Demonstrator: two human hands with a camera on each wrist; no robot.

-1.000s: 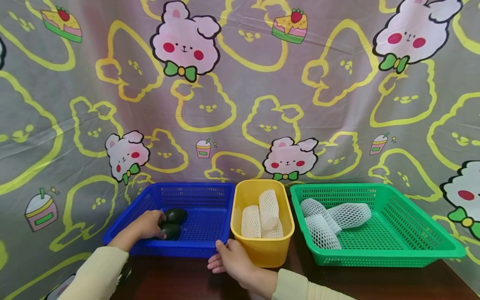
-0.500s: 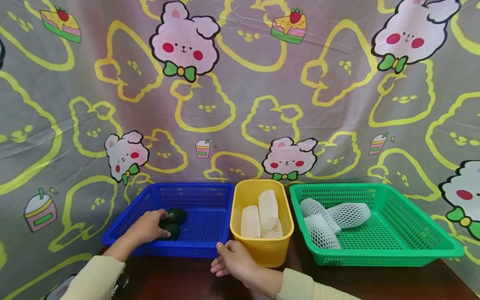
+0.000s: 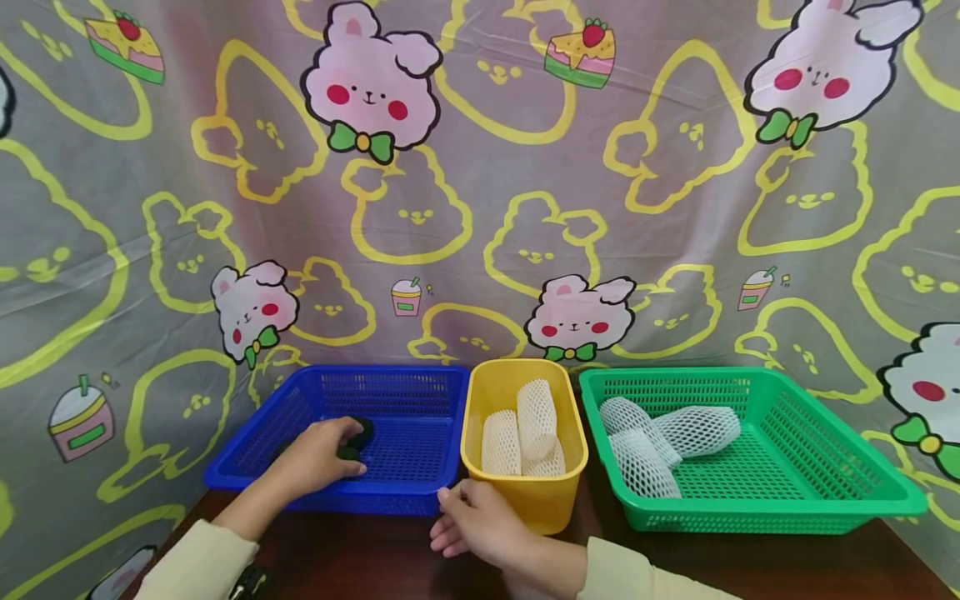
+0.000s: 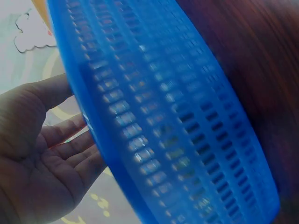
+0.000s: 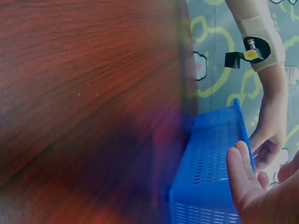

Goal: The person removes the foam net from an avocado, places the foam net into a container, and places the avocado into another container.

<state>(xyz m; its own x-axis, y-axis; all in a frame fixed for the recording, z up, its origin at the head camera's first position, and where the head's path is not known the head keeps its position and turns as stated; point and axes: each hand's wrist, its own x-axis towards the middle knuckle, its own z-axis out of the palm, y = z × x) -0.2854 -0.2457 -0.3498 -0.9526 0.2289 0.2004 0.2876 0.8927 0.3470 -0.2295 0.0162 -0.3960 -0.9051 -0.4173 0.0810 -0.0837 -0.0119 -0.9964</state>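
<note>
Inside the blue basket in the head view, my left hand reaches over dark green, oval fruits like avocados. Its fingers bend downward and mostly cover them; whether they grip one cannot be told. The left wrist view shows the left hand with its fingertips hidden behind the basket's rim. At the basket's front right corner, my right hand has its thumb at the rim and its fingers loosely extended. In the right wrist view the right hand is beside the basket wall.
A yellow bin holding several cream foam net sleeves stands right of the blue basket. Farther right, a green basket contains net-wrapped items. All stand on a dark wooden table before a patterned cloth.
My left hand has moved rightward over the dark fruits, covering more of them. My right hand has shifted slightly right, staying by the basket corner. The bin and the baskets look unchanged.
</note>
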